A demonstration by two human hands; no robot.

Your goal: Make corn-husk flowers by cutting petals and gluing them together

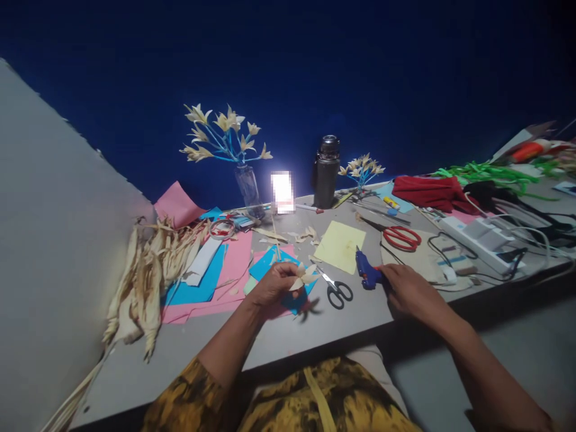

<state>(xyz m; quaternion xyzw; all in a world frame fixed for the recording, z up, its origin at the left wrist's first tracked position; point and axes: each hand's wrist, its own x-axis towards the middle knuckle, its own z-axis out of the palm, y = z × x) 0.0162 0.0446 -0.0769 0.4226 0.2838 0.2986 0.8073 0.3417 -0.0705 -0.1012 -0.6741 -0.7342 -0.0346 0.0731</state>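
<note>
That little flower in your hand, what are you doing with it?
The left hand holds a small pale husk flower above the grey table. The right hand grips the blue glue gun, which rests on the table. Black scissors lie between them, with dried husks piled at the left.

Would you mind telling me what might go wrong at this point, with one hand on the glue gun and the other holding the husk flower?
1. The right hand grips the blue glue gun; a hot nozzle could burn fingers holding the small cream husk flower in the left hand.
2. The black-handled scissors lie open between both hands, so a reach may catch them.
3. Dark cables trail nearby and could snag.
</note>
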